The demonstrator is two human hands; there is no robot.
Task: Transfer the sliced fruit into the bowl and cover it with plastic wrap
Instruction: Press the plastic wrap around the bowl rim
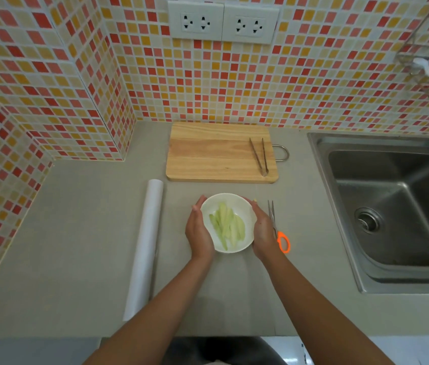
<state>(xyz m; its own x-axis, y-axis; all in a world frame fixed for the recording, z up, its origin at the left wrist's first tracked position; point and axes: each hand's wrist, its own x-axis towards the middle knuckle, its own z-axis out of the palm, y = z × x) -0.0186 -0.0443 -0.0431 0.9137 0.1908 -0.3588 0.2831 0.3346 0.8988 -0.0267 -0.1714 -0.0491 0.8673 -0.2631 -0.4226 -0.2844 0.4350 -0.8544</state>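
Cupping a white bowl (245, 206) from both sides, the person's two hands are resting against its rim in the head view. The left hand (198, 233) is lying along the bowl's left wall with its fingers straight and together, palm turned inward and touching the rim. The right hand (262, 230) is mirroring it on the right wall, fingers likewise extended and pressed to the bowl rather than curled round it. Pale green fruit slices (227, 227) are lying inside the bowl in a loose bundle, running roughly lengthwise toward the viewer. The bowl is sitting on the grey countertop (76, 246), between a roll of plastic wrap (146, 246) on its left and a pair of scissors (277, 227) with an orange handle on its right; the right hand is partly covering the scissors. The roll is lying well apart from the bowl, long axis pointing away from the person. Behind the bowl, a wooden cutting board (208, 154) is lying flat near the tiled wall (50, 75), carrying metal tongs (260, 156) near its right edge. A steel sink (392, 201) is occupying the right side of the counter. Two white wall sockets (222, 22) are showing above the board.
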